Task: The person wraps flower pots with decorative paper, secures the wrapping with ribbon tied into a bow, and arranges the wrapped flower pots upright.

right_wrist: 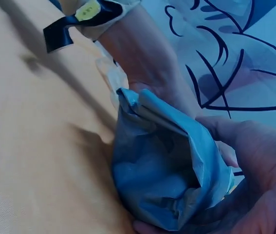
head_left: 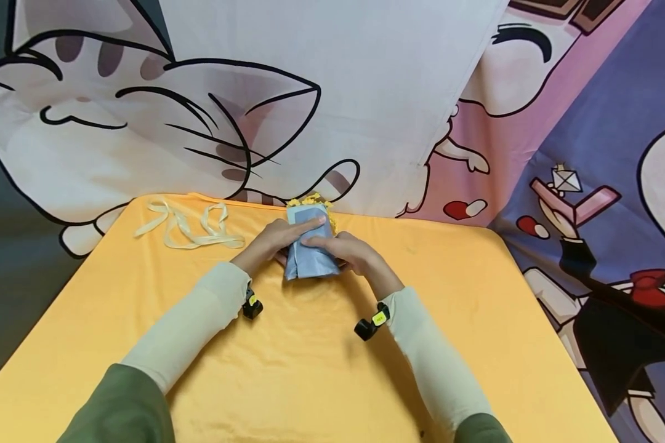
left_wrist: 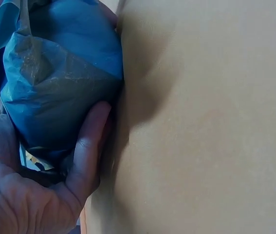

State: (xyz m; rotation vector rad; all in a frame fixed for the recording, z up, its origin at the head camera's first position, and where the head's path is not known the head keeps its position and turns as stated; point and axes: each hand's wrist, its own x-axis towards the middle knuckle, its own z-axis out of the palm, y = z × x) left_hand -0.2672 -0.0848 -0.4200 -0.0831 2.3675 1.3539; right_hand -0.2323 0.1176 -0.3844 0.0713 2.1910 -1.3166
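Blue wrapping paper (head_left: 310, 255) is wrapped around a small bunch of yellow flowers (head_left: 312, 199), whose heads peek out at the far end. Its near end is an open, crumpled edge, with a hollow visible in the right wrist view on the blue wrap (right_wrist: 152, 161). My left hand (head_left: 271, 241) grips the wrap from the left, thumb across the front overlap. From the right, my right hand (head_left: 357, 251) holds it too, its thumb lying on the front just below the left one. Fingers of both hands go behind the wrap, partly hidden. In the left wrist view, the bundle's end (left_wrist: 60, 92) is close over the cloth.
A loose cream ribbon (head_left: 185, 231) lies in curls at the back left of the yellow-covered table (head_left: 271, 381). Cartoon-printed curtains (head_left: 377, 111) hang right behind the table and along its right side. Each wrist wears a small black camera (head_left: 368, 329).
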